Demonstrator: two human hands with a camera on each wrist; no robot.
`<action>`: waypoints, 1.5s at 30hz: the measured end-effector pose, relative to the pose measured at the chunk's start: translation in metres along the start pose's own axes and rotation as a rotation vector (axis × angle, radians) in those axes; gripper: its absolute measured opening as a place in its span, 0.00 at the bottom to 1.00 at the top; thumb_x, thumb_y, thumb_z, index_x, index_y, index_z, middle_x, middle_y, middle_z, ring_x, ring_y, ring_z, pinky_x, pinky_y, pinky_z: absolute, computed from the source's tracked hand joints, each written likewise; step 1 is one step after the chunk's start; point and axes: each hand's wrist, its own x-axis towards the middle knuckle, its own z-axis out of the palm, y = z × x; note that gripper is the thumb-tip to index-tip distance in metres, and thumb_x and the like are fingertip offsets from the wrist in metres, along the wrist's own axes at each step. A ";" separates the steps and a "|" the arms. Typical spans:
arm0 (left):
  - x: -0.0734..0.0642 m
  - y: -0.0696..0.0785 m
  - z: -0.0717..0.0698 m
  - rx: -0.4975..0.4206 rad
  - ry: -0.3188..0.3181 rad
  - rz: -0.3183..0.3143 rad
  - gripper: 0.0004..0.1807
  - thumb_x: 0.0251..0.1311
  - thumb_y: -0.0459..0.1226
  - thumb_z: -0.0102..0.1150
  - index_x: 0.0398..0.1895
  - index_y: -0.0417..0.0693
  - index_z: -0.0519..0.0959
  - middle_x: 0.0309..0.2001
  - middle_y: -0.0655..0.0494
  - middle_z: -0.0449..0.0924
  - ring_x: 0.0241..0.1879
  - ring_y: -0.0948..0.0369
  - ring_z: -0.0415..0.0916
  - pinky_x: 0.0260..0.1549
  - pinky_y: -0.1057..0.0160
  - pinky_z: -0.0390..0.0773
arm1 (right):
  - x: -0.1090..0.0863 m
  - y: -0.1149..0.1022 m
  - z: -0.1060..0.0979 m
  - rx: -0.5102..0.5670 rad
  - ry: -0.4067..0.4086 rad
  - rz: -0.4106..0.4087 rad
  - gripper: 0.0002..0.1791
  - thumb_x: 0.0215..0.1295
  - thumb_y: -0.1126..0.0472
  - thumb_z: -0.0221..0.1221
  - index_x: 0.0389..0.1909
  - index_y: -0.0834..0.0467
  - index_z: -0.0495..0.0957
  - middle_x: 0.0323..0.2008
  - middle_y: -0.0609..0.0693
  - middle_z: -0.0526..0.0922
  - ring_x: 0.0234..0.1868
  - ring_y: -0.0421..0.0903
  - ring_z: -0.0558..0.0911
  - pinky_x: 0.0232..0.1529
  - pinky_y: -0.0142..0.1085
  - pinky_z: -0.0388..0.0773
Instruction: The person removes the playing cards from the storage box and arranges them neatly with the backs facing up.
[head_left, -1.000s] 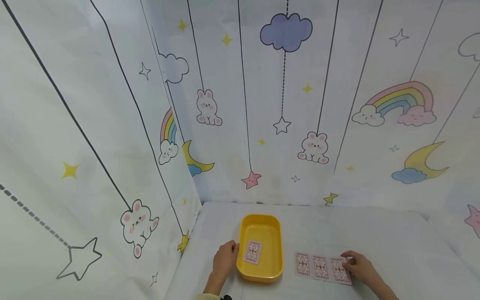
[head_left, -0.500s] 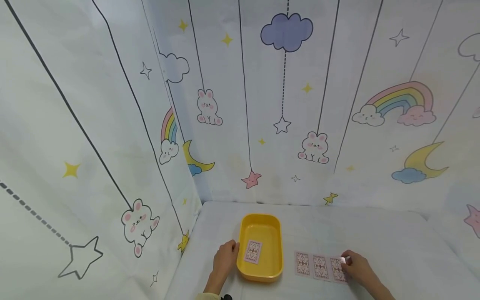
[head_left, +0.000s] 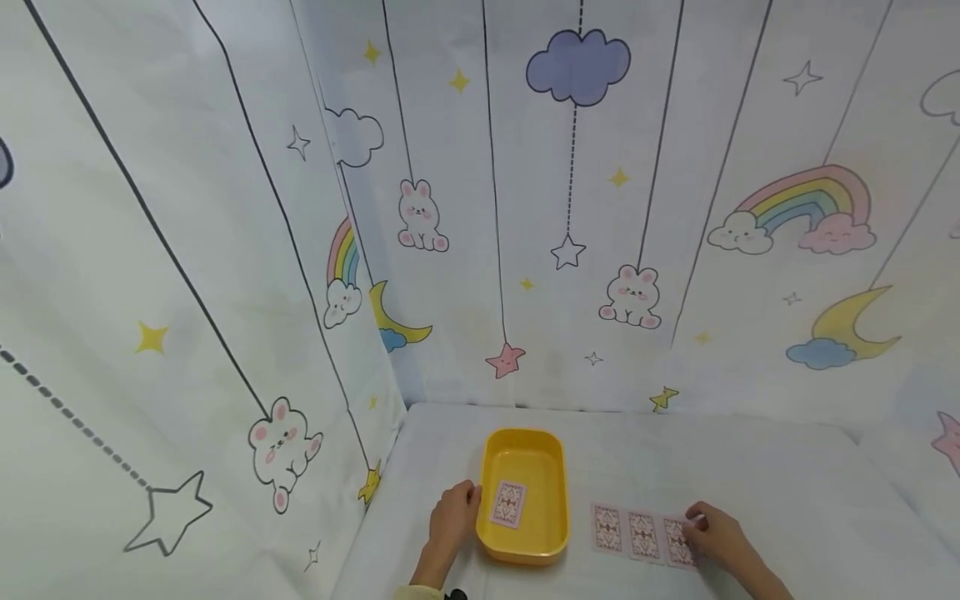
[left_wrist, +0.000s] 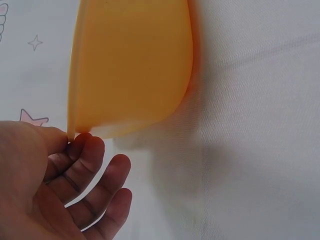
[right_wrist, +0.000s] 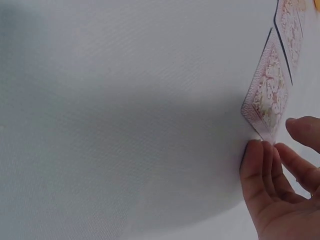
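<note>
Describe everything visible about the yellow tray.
The yellow tray is a shallow rounded rectangle that looks like smooth, glossy plastic. It sits upright on the white cloth, left of three face-down cards. One patterned card lies flat inside it. The left hand touches its left rim with the fingertips.

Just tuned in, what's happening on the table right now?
A person works at a white-covered table. The left hand touches the rim of a yellow tray, which holds one face-down card. The right hand pinches the corner of the rightmost card in a row of three face-down cards, lifting its edge; the other two cards lie flat.
</note>
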 end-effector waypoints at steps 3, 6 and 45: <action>0.000 -0.002 0.000 -0.005 0.000 0.004 0.13 0.72 0.41 0.55 0.28 0.48 0.74 0.21 0.59 0.69 0.20 0.63 0.65 0.20 0.67 0.63 | 0.002 -0.008 -0.001 -0.013 0.036 -0.041 0.15 0.68 0.61 0.59 0.47 0.69 0.75 0.33 0.55 0.79 0.33 0.47 0.77 0.32 0.40 0.75; -0.001 -0.002 -0.001 -0.007 -0.001 -0.002 0.13 0.72 0.41 0.55 0.28 0.48 0.74 0.21 0.59 0.69 0.20 0.63 0.65 0.20 0.67 0.63 | 0.004 -0.025 -0.001 -0.028 0.082 -0.122 0.13 0.68 0.62 0.59 0.46 0.68 0.76 0.33 0.54 0.80 0.34 0.47 0.78 0.34 0.41 0.77; 0.006 -0.006 0.003 -0.006 -0.003 0.002 0.15 0.73 0.44 0.54 0.26 0.51 0.72 0.20 0.62 0.66 0.19 0.66 0.62 0.19 0.68 0.61 | 0.019 -0.275 0.119 -0.382 -0.240 -0.372 0.37 0.55 0.51 0.74 0.62 0.64 0.72 0.55 0.63 0.76 0.52 0.59 0.76 0.61 0.57 0.73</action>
